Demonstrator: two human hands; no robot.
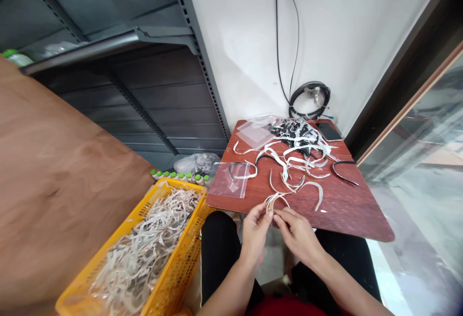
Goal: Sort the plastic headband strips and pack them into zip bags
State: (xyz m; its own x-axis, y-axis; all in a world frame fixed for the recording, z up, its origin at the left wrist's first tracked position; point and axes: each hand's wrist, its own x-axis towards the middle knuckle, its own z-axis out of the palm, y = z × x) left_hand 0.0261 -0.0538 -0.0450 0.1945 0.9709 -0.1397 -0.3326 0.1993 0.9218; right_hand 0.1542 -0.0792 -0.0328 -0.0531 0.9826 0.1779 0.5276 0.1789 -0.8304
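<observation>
My left hand point(255, 231) and my right hand point(296, 231) meet at the near edge of a small reddish-brown table point(347, 210). Both pinch the ends of a few thin curved headbands point(275, 199), whose arcs rise onto the table in front of my fingers. A clear zip bag point(231, 181) with two headbands inside lies just left of them. Further back sits a heap of white and black headbands point(300, 144).
A yellow plastic basket point(144, 253) full of pale bands stands at my left knee. Small green-capped bottles point(179, 176) line up behind it. A phone point(328, 131) and a coiled black cable point(309, 96) lie at the table's far corner. Grey metal shelving point(144, 89) stands at the left.
</observation>
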